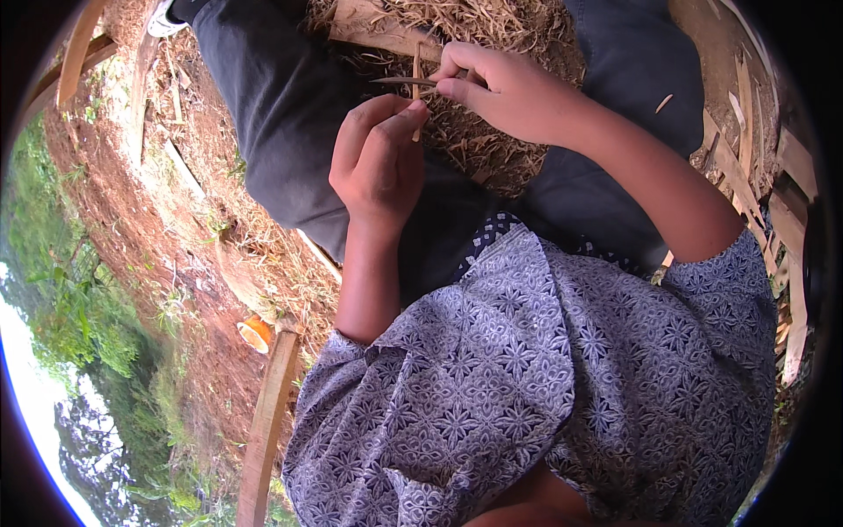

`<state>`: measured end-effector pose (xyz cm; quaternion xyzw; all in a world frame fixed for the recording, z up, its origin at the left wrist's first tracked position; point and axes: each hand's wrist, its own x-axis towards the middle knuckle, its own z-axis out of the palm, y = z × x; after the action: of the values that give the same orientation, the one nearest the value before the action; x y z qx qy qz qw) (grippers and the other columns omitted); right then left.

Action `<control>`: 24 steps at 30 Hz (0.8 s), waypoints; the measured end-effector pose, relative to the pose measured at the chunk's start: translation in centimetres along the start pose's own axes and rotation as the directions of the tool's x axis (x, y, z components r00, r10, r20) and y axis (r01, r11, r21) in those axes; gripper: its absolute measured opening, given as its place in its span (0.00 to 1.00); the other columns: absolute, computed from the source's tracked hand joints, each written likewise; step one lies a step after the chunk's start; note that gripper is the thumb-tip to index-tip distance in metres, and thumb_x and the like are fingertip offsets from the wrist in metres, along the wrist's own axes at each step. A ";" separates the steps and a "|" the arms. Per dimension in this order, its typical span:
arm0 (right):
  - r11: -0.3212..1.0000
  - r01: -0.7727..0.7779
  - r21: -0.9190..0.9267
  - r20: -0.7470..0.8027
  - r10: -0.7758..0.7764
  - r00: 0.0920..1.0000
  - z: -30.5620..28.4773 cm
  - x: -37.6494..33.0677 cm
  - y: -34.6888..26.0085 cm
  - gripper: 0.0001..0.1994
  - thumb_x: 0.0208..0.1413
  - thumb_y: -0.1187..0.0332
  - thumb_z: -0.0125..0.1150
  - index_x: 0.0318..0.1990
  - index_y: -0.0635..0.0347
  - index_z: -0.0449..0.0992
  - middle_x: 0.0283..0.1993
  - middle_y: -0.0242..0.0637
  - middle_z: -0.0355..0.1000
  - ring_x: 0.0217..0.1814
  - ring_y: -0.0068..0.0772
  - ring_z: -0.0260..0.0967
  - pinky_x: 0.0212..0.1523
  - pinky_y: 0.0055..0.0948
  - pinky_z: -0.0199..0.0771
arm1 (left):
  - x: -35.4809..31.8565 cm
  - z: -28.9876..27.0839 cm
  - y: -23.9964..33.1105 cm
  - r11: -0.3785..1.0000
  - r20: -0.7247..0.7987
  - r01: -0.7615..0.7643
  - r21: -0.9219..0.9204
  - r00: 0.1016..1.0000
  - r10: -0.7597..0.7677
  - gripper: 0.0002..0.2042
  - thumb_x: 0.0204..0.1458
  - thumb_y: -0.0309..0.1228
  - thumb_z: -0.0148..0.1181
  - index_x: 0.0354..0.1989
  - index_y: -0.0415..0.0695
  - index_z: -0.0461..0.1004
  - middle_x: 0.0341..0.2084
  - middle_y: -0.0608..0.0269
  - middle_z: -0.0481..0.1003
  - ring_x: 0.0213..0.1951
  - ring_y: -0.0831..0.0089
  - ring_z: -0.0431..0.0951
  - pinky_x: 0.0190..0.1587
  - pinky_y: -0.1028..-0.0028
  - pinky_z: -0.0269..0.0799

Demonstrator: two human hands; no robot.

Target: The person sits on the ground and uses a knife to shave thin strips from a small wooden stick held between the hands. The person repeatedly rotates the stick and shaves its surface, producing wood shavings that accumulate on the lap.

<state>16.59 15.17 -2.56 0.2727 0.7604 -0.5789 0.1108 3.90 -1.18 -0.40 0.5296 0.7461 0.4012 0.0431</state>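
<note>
My left hand [378,158] is closed, pinching a thin pale wooden stick [417,57] between thumb and fingers. The stick points away from me, and its lower end shows just below the thumb. From the right, my right hand [518,95] grips a small knife [397,81]; its handle is mostly hidden by the fingers. The narrow dark blade lies across the stick, pointing left, a little beyond my left fingertips. Both hands are between my legs, above ground strewn with shavings.
A wooden block [373,28] lies between my legs, with a heap of wood shavings [500,22] around it. Split wood strips [793,237] are piled at the right. At the left are a plank [266,430] and an orange, cup-like object [255,335].
</note>
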 end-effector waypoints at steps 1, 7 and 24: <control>1.000 -0.008 0.006 0.018 0.008 1.000 -0.3 -0.4 -0.5 0.12 0.68 0.58 0.58 0.47 0.57 0.73 0.33 0.35 0.74 0.35 0.28 0.71 0.39 0.34 0.70 | 0.1 0.1 0.1 1.000 -0.002 -0.002 -0.002 1.000 0.002 0.13 0.48 0.16 0.72 0.38 0.44 0.77 0.34 0.58 0.81 0.35 0.65 0.83 0.36 0.71 0.79; 0.998 0.062 -0.029 -0.037 -0.063 0.997 -0.1 0.4 0.9 0.12 0.68 0.55 0.57 0.47 0.53 0.75 0.29 0.38 0.74 0.31 0.35 0.74 0.36 0.40 0.72 | 0.1 0.4 0.1 1.000 -0.012 -0.005 -0.009 1.000 0.005 0.14 0.46 0.16 0.72 0.38 0.45 0.78 0.34 0.59 0.81 0.34 0.66 0.83 0.36 0.71 0.79; 0.997 -0.022 -0.068 -0.027 0.020 0.999 0.7 3.3 2.5 0.11 0.67 0.57 0.57 0.47 0.53 0.73 0.32 0.42 0.75 0.34 0.42 0.75 0.38 0.42 0.72 | -0.2 0.6 0.1 1.000 0.007 0.000 -0.030 1.000 0.000 0.15 0.45 0.15 0.72 0.38 0.46 0.78 0.34 0.59 0.81 0.35 0.66 0.83 0.37 0.71 0.80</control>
<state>15.14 15.91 -6.46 0.2843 0.7783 -0.5476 0.1163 4.39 -1.03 -0.86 0.5302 0.7400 0.4105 0.0533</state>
